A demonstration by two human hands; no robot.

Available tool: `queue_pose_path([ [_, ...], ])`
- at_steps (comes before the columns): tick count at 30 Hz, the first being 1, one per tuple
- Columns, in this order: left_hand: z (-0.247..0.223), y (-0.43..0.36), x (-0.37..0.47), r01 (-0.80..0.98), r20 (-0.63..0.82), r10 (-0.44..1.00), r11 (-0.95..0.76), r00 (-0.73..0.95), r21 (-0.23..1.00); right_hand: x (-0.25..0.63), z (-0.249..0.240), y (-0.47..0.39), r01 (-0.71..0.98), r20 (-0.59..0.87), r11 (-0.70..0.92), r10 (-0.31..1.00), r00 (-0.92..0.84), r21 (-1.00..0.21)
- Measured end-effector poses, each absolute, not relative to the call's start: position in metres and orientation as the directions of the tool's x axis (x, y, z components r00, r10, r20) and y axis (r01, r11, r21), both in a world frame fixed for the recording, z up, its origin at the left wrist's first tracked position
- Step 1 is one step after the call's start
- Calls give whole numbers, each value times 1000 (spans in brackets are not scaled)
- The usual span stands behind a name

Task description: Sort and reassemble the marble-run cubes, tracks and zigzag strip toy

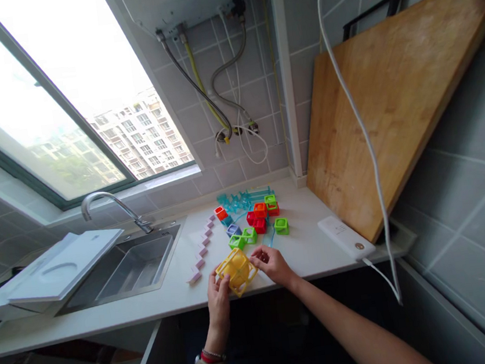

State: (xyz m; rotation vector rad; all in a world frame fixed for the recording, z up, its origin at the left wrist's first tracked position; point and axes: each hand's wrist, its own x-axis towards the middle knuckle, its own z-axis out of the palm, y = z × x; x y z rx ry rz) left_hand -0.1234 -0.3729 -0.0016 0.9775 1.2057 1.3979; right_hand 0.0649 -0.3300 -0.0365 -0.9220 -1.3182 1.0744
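A yellow open-frame plastic block (pixel 237 271) is held up just over the counter's front edge, tilted, with a rounded yellow shape inside its frame. My left hand (pixel 219 299) grips it from the lower left, thumb on the near side. At its right corner, the fingertips of my right hand (pixel 273 265) are pinched together against the frame. Just beyond are green cube blocks (pixel 244 239), a blue-violet block (pixel 233 230), red blocks (pixel 256 222) and an orange block (pixel 260 210). Another green block (pixel 281 226) sits farther right.
Pale lilac pieces (pixel 202 249) run in a zigzag line at left. Clear teal pieces (pixel 244 198) lie toward the wall. A sink (pixel 135 270) with a white box lid (pixel 68 266) is left; a white power bank (pixel 346 238) and wooden board (pixel 389 89) are right.
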Motion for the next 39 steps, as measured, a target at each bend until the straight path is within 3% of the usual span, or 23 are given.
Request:
queue_pose_path([
  [3, 3, -375, -126, -235, -83, 985, 46, -151, 971, 67, -35, -329, -104, 250, 245, 967, -40, -964],
  [11, 9, -377, -115, -236, -91, 989, 62, -115, 970, 68, -37, -328, -205, 223, 160, 914, -339, -966],
  [22, 11, -364, -109, -183, -4, 993, -17, -118, 983, 69, -33, -329, -288, 159, 50, 916, -369, -956],
  [29, 2, -364, -115, -50, -25, 998, 28, 56, 998, 68, -35, -329, -246, 154, 60, 911, -382, -967],
  [39, -8, -366, -120, -122, 35, 996, -25, 83, 992, 67, -40, -331, -160, 145, 87, 905, -401, -983],
])
